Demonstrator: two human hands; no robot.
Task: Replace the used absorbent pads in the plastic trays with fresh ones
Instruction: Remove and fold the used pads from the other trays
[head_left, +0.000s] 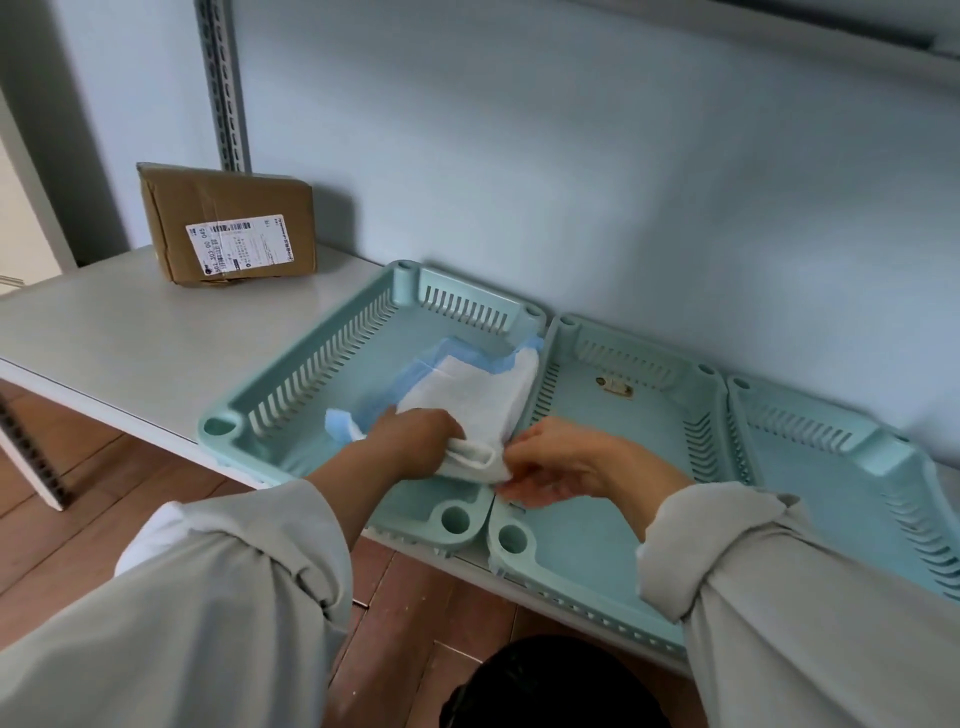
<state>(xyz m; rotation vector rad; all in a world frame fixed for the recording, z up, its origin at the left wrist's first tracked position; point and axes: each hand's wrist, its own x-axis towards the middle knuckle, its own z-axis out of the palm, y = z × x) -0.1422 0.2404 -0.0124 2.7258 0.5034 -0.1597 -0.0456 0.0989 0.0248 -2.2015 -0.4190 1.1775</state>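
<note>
- My left hand (415, 441) curls its fingers round the near end of the absorbent pad (467, 400), gripping the folded white edge.
- My right hand (556, 467) pinches the same near edge from the right, thumb and fingers closed on the white material.
- The pad lies partly folded in the left tray (291, 384), toward its right side, white face up with blue backing showing at its far and left edges.
- Its near end is lifted over the tray's near rim, between my two hands.
- The middle tray (670, 415) sits just beside the left one, touching at the near corners; a small tan item lies on its far floor.
- The right tray (831, 457) stands just beside the middle one.
- All three rest on a pale shelf (130, 343).
- A cardboard box (228, 223) with a shipping label stands far left on the shelf, well apart from the trays.
</note>
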